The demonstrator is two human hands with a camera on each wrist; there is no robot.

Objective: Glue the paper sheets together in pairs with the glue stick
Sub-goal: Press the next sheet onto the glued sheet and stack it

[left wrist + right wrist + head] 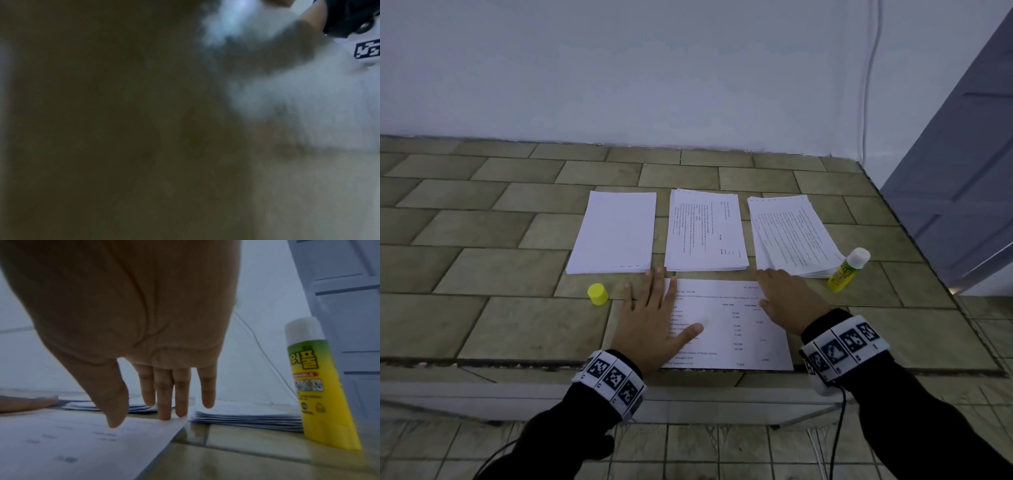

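Paper sheet [726, 325], printed, lies at the tiled table's [482, 240] near edge below three stacks; the left hand [654, 318] and right hand [787, 298] press it with straight fingers. Left wrist view is blurred, nothing legible. Right wrist view shows fingertips [164, 415] on the sheet's far corner and the uncapped glue stick [320, 386] upright beside it, likely to dry or be knocked over; no containers visible.

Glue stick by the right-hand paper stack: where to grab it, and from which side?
Grip the yellow-green glue stick around its labelled barrel, below the white glue tip. It stands upright and uncapped, with the stack of printed sheets close on its left. The right hand likely best comes from the right or front.
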